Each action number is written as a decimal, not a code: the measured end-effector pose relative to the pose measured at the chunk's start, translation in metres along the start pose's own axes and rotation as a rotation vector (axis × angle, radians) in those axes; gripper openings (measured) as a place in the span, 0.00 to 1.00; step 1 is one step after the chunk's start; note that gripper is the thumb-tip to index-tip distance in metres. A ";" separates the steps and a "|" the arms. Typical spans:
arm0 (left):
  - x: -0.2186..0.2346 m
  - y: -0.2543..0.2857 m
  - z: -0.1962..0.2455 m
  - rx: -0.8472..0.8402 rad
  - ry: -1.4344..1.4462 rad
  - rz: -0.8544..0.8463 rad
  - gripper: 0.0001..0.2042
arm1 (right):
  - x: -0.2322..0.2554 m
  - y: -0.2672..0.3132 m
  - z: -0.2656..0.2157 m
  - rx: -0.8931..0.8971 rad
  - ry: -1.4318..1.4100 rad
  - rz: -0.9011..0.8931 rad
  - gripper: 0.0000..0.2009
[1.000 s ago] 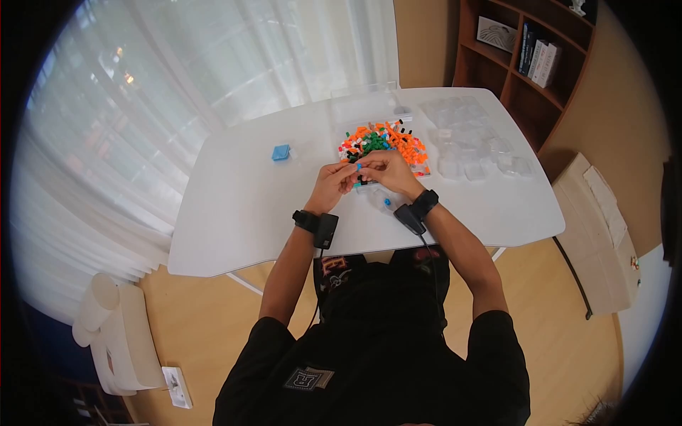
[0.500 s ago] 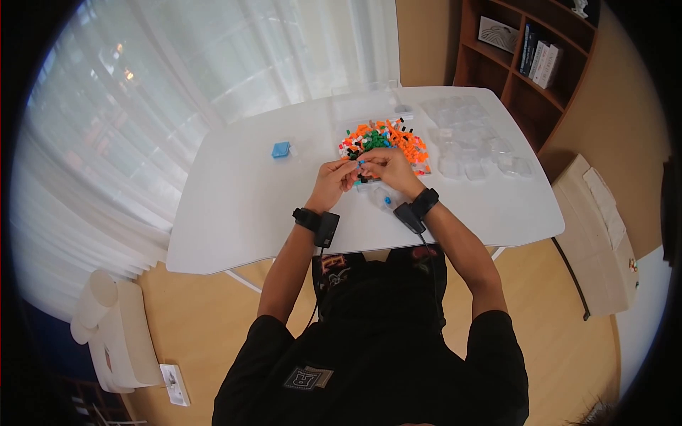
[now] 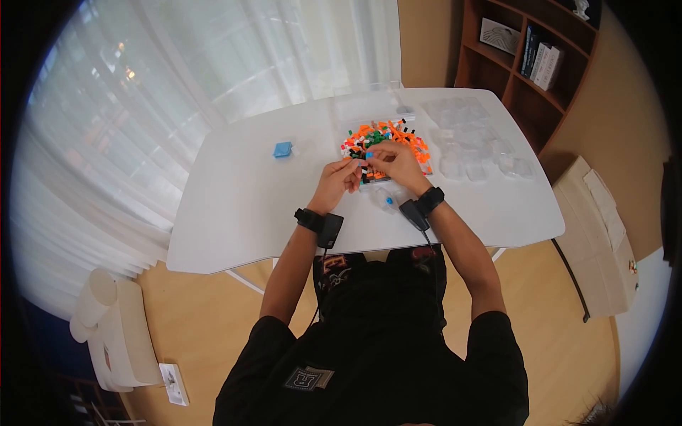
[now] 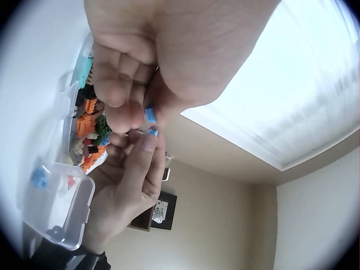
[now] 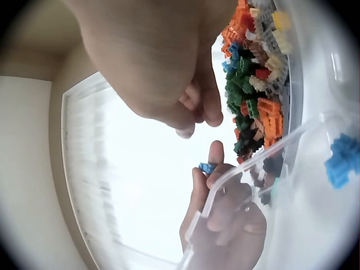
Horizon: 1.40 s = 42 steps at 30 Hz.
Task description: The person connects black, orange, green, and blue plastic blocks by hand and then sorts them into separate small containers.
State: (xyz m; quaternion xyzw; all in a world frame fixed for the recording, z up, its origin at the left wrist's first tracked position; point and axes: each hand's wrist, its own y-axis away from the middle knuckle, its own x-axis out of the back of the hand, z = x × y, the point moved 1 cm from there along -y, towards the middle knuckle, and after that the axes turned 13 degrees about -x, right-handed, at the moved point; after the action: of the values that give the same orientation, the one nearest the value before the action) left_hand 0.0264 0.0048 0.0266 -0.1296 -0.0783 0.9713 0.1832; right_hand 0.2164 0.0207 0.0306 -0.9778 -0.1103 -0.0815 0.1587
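My left hand [image 3: 334, 183] pinches a small blue toy brick [image 4: 150, 115] between thumb and fingertips. Close beside it, my right hand [image 3: 399, 170] holds another small blue brick [image 4: 153, 131] between thumb and forefinger. A narrow gap parts the two bricks in the left wrist view; in the right wrist view, the right fingers hide their own piece. Both hands are over the near edge of a heap of mixed bricks [image 3: 380, 135], orange, green, white and black, in a clear tray [image 4: 72, 126]. Under the right wrist stands a small clear box [image 4: 84, 211] with a blue brick piece [image 5: 342, 160] in it.
On the white table [image 3: 234, 213], a blue square stack [image 3: 283, 150] lies to the left. Several clear containers [image 3: 472, 167] spread over the right side. Behind the tray, a clear lid [image 3: 362, 106] stands near the far edge.
Both hands were together at the blue piece; the right hand has since drawn slightly away to the right, with blue showing at its fingertips. The left hand has barely moved.
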 end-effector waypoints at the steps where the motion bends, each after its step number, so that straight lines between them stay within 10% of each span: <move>1: 0.000 -0.001 -0.001 -0.030 -0.002 0.010 0.11 | 0.003 -0.001 -0.001 0.008 0.050 0.105 0.09; 5: 0.000 -0.002 -0.002 -0.107 -0.011 0.024 0.14 | 0.015 -0.012 0.012 0.122 0.102 0.386 0.10; 24: 0.007 -0.005 -0.010 -0.071 -0.034 0.064 0.07 | 0.019 -0.006 0.003 0.124 0.342 0.545 0.14; 29: 0.007 -0.004 -0.011 -0.034 0.141 0.082 0.06 | 0.006 0.003 -0.007 0.153 0.058 -0.103 0.16; 42: 0.012 -0.005 -0.012 0.065 0.121 -0.046 0.08 | -0.008 0.005 -0.006 0.060 -0.035 -0.163 0.09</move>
State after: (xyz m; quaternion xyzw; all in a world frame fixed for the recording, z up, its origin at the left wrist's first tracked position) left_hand 0.0206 0.0146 0.0137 -0.1804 -0.0385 0.9592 0.2141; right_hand 0.2097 0.0122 0.0330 -0.9616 -0.1948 -0.0737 0.1788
